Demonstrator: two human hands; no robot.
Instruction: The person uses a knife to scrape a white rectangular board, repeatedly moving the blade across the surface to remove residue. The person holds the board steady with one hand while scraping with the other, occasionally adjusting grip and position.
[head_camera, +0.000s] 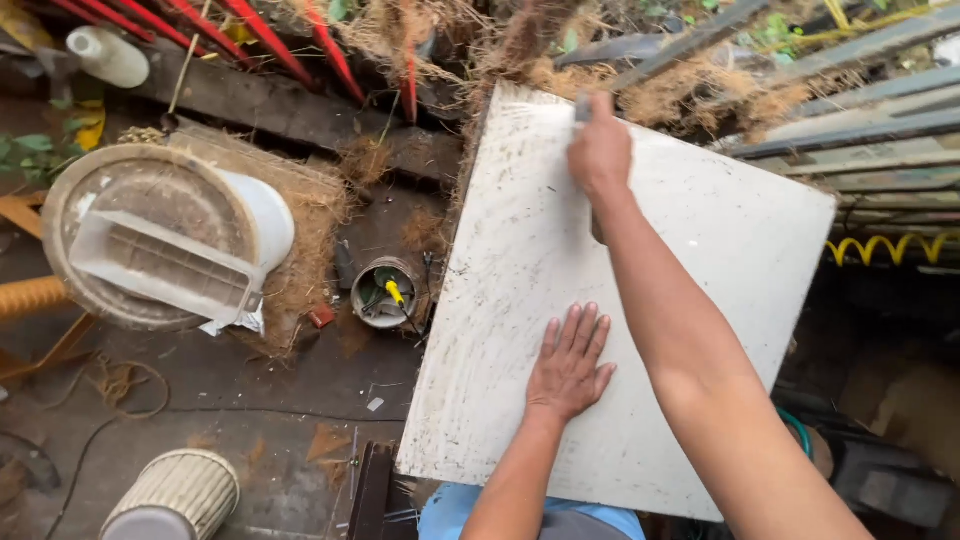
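- My left hand (568, 368) lies flat, fingers spread, palm down on the white board (540, 300); it grips nothing.
- My right hand (600, 150) is closed around a small grey tool (583, 108) at the board's far edge; most of the tool is hidden.
- The board is large, dirt-speckled and tilted across my lap, in the middle of the view.
- Small round tin (383, 293) left of the board: holds a yellow-handled item and green scraps.
- Overturned white bucket (262, 212) further left, its round base showing.
- Ribbed cream container (172, 497) on the floor, lower left; contents not visible.
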